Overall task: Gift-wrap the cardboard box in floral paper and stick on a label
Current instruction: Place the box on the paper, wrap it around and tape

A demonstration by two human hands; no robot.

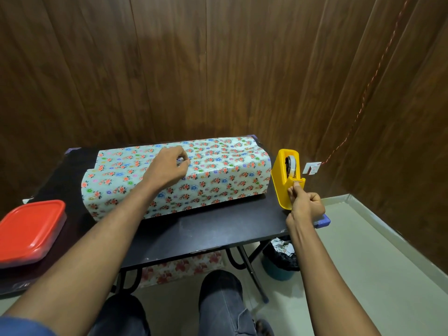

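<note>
A long box covered in floral paper [213, 175] lies across the black table [218, 229]; the cardboard itself is hidden and the paper ends stand open at both sides. My left hand [167, 166] rests on top of the paper near its middle, fingers curled with the fingertips pressing the seam. A yellow tape dispenser [286, 178] stands just right of the box. My right hand [304, 202] pinches the end of the clear tape at the dispenser's cutter.
A red-lidded container [31, 231] sits at the table's left front corner. Under the table lie a floral paper sheet [181, 265] and a bin with a black bag [281, 258]. A red cord [378, 76] runs to a wall socket [312, 168]. Wood-panelled walls stand close behind.
</note>
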